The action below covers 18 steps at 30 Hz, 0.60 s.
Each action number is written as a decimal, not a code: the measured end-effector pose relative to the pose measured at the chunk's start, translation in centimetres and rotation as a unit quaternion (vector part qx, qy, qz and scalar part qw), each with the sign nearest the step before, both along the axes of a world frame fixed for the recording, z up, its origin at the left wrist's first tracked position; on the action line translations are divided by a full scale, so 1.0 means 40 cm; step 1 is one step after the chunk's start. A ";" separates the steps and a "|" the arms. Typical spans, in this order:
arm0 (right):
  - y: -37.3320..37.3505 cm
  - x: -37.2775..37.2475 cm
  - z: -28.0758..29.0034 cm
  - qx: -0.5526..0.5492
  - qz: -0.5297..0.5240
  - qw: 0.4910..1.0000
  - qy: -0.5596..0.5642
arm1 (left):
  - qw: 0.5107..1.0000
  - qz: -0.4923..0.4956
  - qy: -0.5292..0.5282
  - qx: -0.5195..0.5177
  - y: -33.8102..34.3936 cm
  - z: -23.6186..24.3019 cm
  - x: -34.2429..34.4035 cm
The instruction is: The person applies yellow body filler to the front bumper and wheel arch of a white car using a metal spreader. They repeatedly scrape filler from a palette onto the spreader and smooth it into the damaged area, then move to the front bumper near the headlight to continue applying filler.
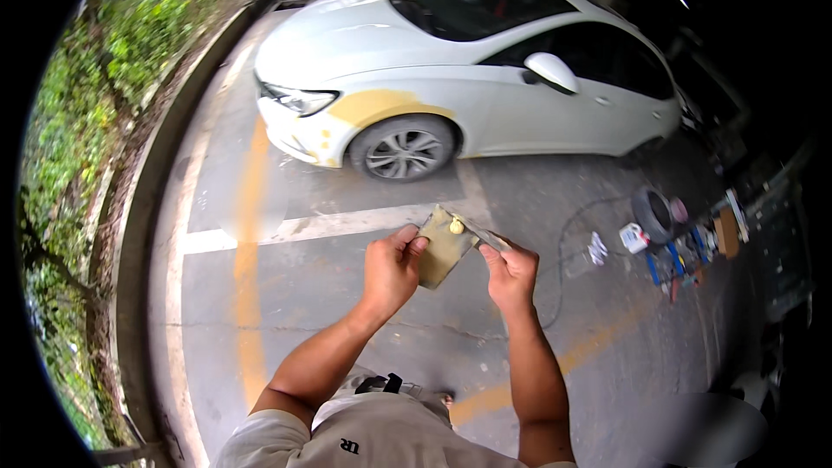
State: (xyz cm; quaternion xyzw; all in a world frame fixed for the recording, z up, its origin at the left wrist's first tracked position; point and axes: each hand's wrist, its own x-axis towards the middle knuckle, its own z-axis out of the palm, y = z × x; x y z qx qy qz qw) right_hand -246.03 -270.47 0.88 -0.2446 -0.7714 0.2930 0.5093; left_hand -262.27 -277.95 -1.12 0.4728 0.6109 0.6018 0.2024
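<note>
the fingers of the left hand (392, 270) are closed on the left edge of a flat, dull yellow board (440, 258), thumb on top; the fingertips beneath are hidden. the right hand (513, 276) grips a thin, flat spreader (490, 240), its grip end mostly covered by the fingers, its far end by the board's upper right edge. on the board sits a small lump of pale yellow paste (457, 226), just beside the spreader; whether the two touch is hard to tell. the board is held up in front of the person, above the floor. both upper arms are cut off at the lower edge.

to the right, on the grey floor (321, 286), stands what is probably a dark round tub (652, 211), its inside too dim to read. a white jug (633, 237) is just beside it, contents hidden; a brown carton (726, 232) stands farther right, among blue items too small to name. a crumpled white cloth or paper (597, 249) lies near the jug, and a thin dark hose or cable (562, 264) curves across the floor between the right hand and this clutter.

beyond the hands a white car (503, 113) fills the upper view, a yellowish patch (373, 106) over its front wheel (403, 149), its rear fading into shadow.
</note>
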 end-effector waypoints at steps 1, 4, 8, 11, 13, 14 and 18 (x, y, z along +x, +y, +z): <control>-0.003 -0.099 -0.005 0.026 0.002 0.998 -0.062 | 1.000 0.029 0.009 0.001 -0.026 -0.008 -0.103; 0.026 -0.346 -0.035 0.107 0.006 0.956 -0.272 | 0.997 0.076 -0.028 -0.004 -0.090 -0.018 -0.369; 0.032 -0.642 -0.074 0.057 0.010 0.945 -0.322 | 0.991 0.038 -0.111 -0.068 -0.147 -0.026 -0.679; -0.015 -0.867 -0.077 -0.027 0.086 0.972 -0.217 | 0.982 0.082 -0.138 -0.096 -0.182 -0.094 -0.865; 0.021 -0.972 -0.122 -0.005 0.163 0.959 -0.232 | 0.975 0.125 -0.167 -0.077 -0.174 -0.094 -0.962; 0.045 -1.019 -0.147 0.002 0.198 0.950 -0.240 | 0.969 0.139 -0.191 -0.070 -0.163 -0.090 -1.014; 0.239 -1.193 -0.253 -0.260 0.288 0.901 -0.194 | 0.950 0.096 -0.286 -0.081 -0.142 -0.061 -1.258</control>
